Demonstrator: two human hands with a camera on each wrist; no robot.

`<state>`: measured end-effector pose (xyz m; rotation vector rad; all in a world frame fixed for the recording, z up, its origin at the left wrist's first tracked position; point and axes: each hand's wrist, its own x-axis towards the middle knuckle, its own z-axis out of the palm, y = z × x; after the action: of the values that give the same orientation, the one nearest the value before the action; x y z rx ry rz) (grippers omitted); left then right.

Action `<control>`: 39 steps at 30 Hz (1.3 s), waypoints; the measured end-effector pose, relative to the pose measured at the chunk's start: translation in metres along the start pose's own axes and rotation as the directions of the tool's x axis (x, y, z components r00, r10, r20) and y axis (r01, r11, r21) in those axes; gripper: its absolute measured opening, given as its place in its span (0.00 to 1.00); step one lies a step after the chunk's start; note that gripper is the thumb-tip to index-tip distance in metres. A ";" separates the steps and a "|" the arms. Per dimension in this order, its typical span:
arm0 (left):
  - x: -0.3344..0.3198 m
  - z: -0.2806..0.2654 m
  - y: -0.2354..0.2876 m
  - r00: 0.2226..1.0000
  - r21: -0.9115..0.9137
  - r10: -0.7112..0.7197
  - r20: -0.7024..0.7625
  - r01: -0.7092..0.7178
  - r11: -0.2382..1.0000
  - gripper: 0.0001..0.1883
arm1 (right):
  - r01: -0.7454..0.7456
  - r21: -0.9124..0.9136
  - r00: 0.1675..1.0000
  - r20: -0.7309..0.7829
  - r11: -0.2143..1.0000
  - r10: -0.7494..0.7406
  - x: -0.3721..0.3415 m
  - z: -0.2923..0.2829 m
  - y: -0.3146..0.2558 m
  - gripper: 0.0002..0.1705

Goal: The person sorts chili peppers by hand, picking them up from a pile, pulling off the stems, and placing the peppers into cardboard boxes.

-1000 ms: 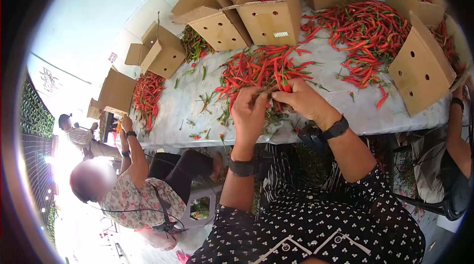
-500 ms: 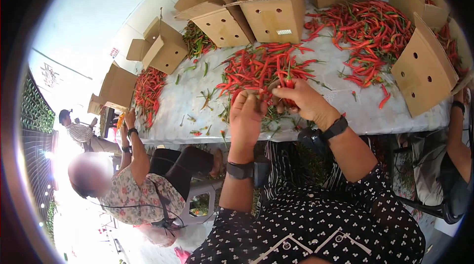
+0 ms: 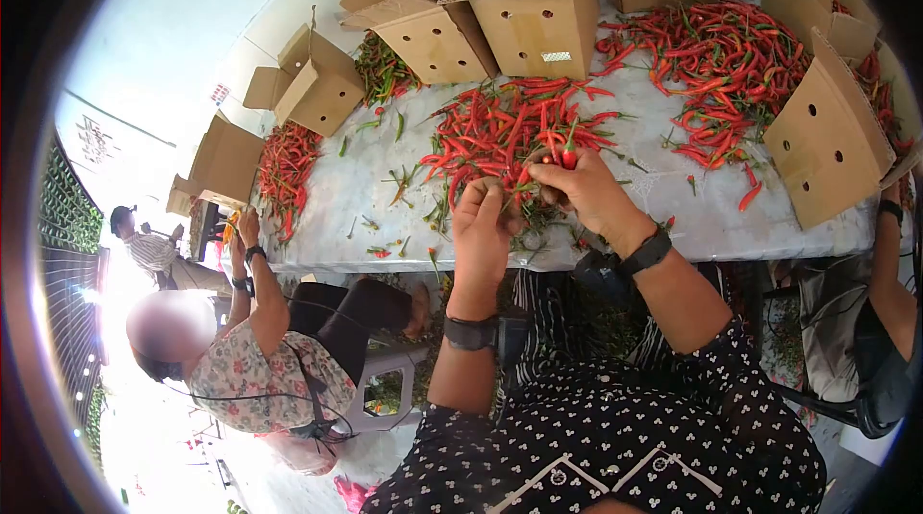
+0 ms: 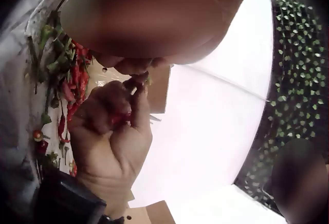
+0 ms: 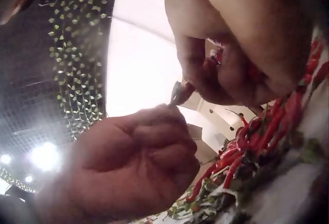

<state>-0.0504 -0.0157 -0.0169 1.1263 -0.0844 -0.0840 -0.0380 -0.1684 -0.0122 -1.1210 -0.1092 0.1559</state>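
In the head view, my right hand (image 3: pixel 594 195) grips a few red chillies, one chilli (image 3: pixel 570 154) poking up past the thumb with its green stem upward. My left hand (image 3: pixel 479 230) is just to the left, thumb and fingertips pinched together. The right wrist view has a chilli's green stem end (image 5: pixel 177 92) sticking out from the right fingers, with the left fingertips closed at the stem's tip. Behind both hands spreads a loose pile of red chillies (image 3: pixel 505 125). Green stems and scraps (image 3: pixel 534 230) lie beneath the fingers.
Cardboard boxes with holes (image 3: pixel 538 28) line the table's back. Another box (image 3: pixel 832 134) stands at right, beside a larger chilli heap (image 3: pixel 721 62). More chillies (image 3: pixel 286 173) lie at left. A person in a floral shirt (image 3: pixel 269 370) sits to the left.
The hands were together at the fingertips, and the left has since drawn slightly left and down. The chilli in the right hand now stands more upright. The whole view has shifted slightly.
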 end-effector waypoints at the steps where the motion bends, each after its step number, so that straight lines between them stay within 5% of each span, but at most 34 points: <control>1: 0.000 -0.002 0.000 1.000 -0.001 0.000 -0.001 0.000 1.000 0.05 | 0.010 0.021 1.000 -0.017 1.000 -0.010 -0.001 -0.001 -0.003 0.05; 9: -0.006 0.000 0.002 0.995 0.364 -0.068 0.066 0.040 0.931 0.07 | 0.189 -0.181 0.982 0.038 0.965 -0.185 0.000 0.004 0.004 0.06; 13: -0.008 0.004 0.006 0.998 0.342 -0.067 0.017 0.057 0.938 0.06 | 0.215 -0.241 0.976 0.092 0.946 -0.198 -0.002 0.007 0.001 0.07; 17: -0.009 0.004 0.008 0.997 0.540 0.053 0.050 -0.072 0.839 0.05 | 0.210 -0.263 0.977 0.102 0.942 -0.189 -0.003 0.004 -0.003 0.07; 23: -0.015 0.007 0.015 0.985 0.570 0.091 0.146 -0.159 0.806 0.05 | -0.075 0.184 0.982 0.186 0.980 0.041 -0.003 -0.005 -0.009 0.09; 25: -0.015 0.005 0.015 0.982 0.562 0.065 0.179 -0.156 0.812 0.06 | -0.114 0.336 0.992 0.085 0.935 0.091 0.004 -0.015 -0.009 0.10; 27: -0.006 -0.002 0.010 0.909 0.649 -0.029 0.416 -0.275 0.709 0.06 | -0.091 0.454 0.994 0.089 0.886 0.057 0.011 -0.028 -0.005 0.09; 28: -0.002 0.000 0.008 0.908 0.649 -0.029 0.418 -0.276 0.709 0.06 | -0.089 0.524 0.996 0.062 0.847 0.066 0.012 -0.032 -0.008 0.09; 30: 0.005 0.007 0.002 0.833 0.786 0.163 0.529 -0.553 0.276 0.07 | -0.056 0.575 0.998 0.000 0.816 0.068 0.011 -0.036 -0.012 0.08; 31: 0.009 0.010 -0.002 0.833 0.786 0.162 0.529 -0.553 0.276 0.07 | -0.055 0.576 0.998 -0.001 0.816 0.067 0.010 -0.036 -0.014 0.08; 33: 0.014 0.014 -0.010 0.838 0.867 0.223 0.497 -0.487 -0.102 0.09 | -0.036 0.500 0.986 -0.122 0.865 0.112 0.007 -0.033 -0.019 0.06; 39: 0.021 0.025 -0.014 0.866 0.869 0.151 0.477 -0.440 -0.226 0.12 | -0.060 0.243 0.987 -0.133 0.968 0.095 0.006 -0.033 -0.019 0.06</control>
<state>-0.0326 -0.0462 -0.0183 2.7460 -0.7688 0.4556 -0.0252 -0.2046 -0.0088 -0.8934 0.0807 0.1533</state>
